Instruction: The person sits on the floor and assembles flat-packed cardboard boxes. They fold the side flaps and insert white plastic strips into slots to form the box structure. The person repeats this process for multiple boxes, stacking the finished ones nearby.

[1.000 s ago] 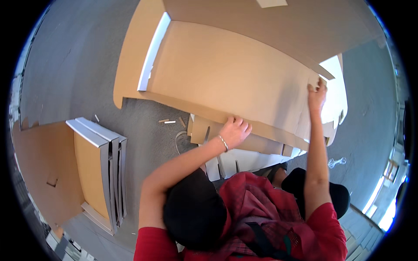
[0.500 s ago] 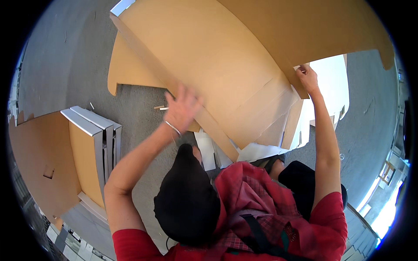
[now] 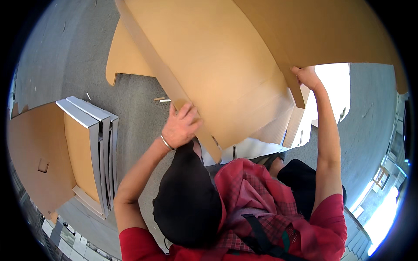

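Note:
A large brown cardboard sheet [image 3: 217,74] with narrow folded-up side flaps lies tilted in front of me. My left hand [image 3: 182,125] grips its left flap near the near end, fingers curled over the edge. On the other side my right hand [image 3: 307,78] pinches the right flap, close to where a big upright brown panel [image 3: 322,35] joins the sheet; the fingertips are partly hidden behind the cardboard. Beneath lie more pieces with white outer faces [image 3: 333,85] and a brown side wing [image 3: 130,52].
At the left stand several folded white-edged cardboard pieces [image 3: 93,124] beside a brown panel [image 3: 41,156] with a small cut-out. Small scraps [image 3: 162,99] lie on the grey concrete floor [image 3: 85,52]. My knees and feet are close below the sheet.
My left hand, blurred and spread before, has come down and closed on the left flap. The sheet has lifted and shifted, its near corner moving left. My right hand keeps its hold.

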The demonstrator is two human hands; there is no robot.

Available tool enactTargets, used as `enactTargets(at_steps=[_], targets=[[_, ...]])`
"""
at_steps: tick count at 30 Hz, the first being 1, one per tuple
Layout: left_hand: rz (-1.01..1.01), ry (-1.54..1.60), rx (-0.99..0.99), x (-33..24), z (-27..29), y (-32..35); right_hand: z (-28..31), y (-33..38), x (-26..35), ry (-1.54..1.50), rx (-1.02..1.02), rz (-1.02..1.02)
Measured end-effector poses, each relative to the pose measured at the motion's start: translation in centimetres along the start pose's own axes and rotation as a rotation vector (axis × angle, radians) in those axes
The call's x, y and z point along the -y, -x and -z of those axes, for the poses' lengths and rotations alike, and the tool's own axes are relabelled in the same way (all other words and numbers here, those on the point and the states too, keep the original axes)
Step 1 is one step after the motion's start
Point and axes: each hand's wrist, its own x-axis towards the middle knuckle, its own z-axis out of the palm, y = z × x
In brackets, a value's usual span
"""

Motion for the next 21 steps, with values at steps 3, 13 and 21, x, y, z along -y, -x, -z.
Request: enactTargets(at_steps=[3,13,21], targets=[[0.083,-0.15,-0.013,2.7,1.0,0.8,-1.2,-1.0,0.7,-0.063,0.058,0.006],[0.223,-0.137,-0.054,3.8,-1.1,5.6,-8.3,-3.5,-3.1,0.222,-0.098,0.149],[0.207,0.154,-0.175,5.2,1.2,3.6,-6.1,-1.1,2.8,-0.007,0.191,-0.047]])
